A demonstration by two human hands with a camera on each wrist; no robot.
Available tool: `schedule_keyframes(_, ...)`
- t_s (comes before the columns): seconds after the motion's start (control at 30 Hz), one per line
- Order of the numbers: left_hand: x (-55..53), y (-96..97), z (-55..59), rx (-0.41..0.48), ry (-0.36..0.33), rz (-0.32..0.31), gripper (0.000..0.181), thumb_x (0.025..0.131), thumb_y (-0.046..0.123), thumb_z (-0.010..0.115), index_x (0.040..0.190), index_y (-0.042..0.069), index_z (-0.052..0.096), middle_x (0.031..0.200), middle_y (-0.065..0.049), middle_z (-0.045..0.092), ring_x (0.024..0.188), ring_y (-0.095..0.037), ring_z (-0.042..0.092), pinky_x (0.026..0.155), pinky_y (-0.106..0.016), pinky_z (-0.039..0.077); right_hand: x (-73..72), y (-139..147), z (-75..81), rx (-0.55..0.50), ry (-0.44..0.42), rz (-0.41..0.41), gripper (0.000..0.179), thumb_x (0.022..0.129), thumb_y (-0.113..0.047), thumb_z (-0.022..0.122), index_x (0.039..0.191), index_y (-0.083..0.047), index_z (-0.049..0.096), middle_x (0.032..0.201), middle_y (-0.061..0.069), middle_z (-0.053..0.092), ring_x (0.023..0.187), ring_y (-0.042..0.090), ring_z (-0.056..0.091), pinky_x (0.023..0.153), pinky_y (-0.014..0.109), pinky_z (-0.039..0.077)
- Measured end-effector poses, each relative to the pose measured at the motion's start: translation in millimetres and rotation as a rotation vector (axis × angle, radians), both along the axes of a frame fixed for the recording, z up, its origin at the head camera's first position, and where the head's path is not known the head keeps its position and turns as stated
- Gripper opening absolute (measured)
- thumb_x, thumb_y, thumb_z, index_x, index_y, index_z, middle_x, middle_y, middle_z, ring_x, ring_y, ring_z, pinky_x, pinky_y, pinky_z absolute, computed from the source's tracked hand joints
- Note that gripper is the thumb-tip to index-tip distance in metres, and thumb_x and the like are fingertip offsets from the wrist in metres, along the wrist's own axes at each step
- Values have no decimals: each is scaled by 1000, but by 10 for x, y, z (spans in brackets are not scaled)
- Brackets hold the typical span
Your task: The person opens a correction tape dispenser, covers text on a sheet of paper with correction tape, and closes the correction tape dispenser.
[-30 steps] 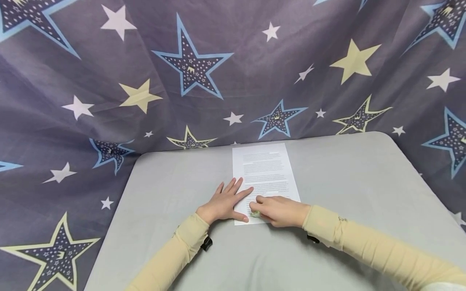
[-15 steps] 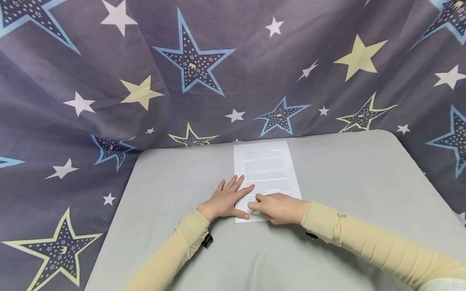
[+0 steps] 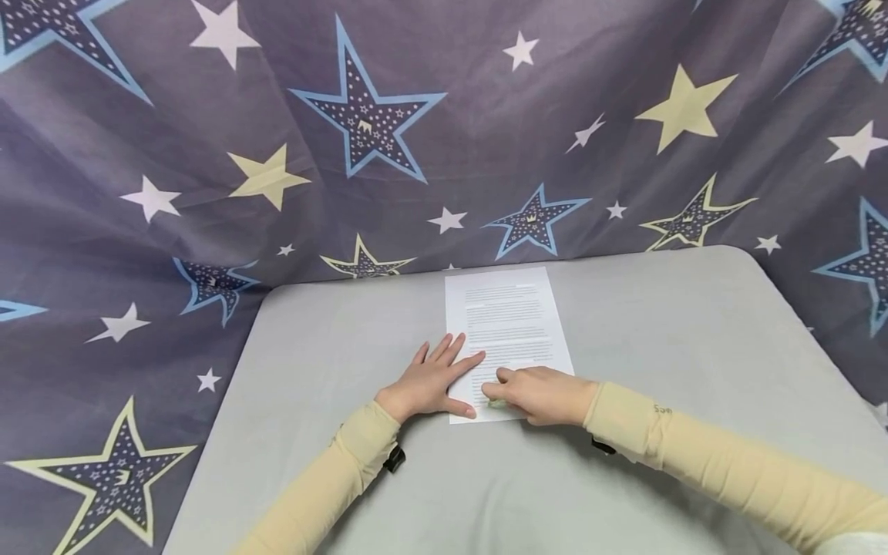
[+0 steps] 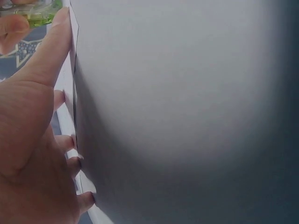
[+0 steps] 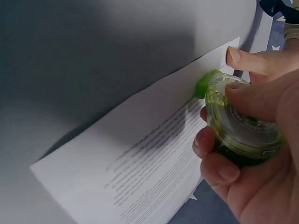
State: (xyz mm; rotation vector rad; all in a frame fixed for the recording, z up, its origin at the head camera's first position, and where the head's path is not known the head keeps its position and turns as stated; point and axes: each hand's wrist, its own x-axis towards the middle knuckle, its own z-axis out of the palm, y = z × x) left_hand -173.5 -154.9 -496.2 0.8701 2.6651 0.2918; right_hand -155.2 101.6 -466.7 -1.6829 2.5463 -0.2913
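A sheet of printed paper [image 3: 509, 316] lies on the table, with a few white strips across its lines of text. My left hand [image 3: 422, 385] rests on its lower left part, fingers spread and thumb near the bottom edge. With my right hand [image 3: 544, 395] I grip a clear green correction tape dispenser [image 5: 243, 123] between the thumb and curled fingers. Its green tip cap [image 5: 205, 85] shows beside the paper in the right wrist view. From above, the hand mostly hides the dispenser, which is over the lower lines. In the left wrist view, the left thumb [image 4: 58, 32] lies close to the dispenser.
The sheet lies on a grey cloth-covered table [image 3: 347, 339], reaching near its far edge. A dark curtain [image 3: 458, 139] printed with stars hangs behind and around it. Both forearms wear pale yellow sleeves [image 3: 624, 420], with a small black device [image 3: 394, 459] at the left wrist.
My right hand, holding the correction tape dispenser, shifts slightly left, then back to the right along the lower lines. The left hand stays in place on the paper. The head view tilts a little.
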Motion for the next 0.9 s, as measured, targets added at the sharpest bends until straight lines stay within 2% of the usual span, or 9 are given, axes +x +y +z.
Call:
schedule_keyframes(0.3,-19,16,0,-14,-17,8,100,84,63,77,165,27,31,173,-18,9,160,-38,6,123,-68,11,-24,126,-1,11,-1,-6,38,85,5,76,106,-16,52,88,-1,53,67,17,60,63,31,53)
schedule_keyframes(0.5,-5,7,-18,6,-22,10,100,84,61,78,165,25,31,173,-19,9,160,-39,6,123,-68,9,-28,228,-17,17,-15,-22,40,84,7,76,106,-16,52,87,-2,51,65,15,56,61,30,51)
schedule_keyframes(0.73,-10,12,-16,12,-29,4,100,86,60,78,166,24,30,173,-20,9,160,-40,5,123,-68,8,-30,330,-60,-19,-22,-36,28,93,0,71,103,-17,52,86,-4,49,65,14,55,62,30,50)
schedule_keyframes(0.9,-7,18,-3,-16,-11,11,101,84,63,78,165,26,32,173,-19,11,160,-40,8,122,-69,12,-23,336,-83,-45,-14,-50,27,93,0,70,102,-17,50,84,-4,48,65,15,54,61,29,49)
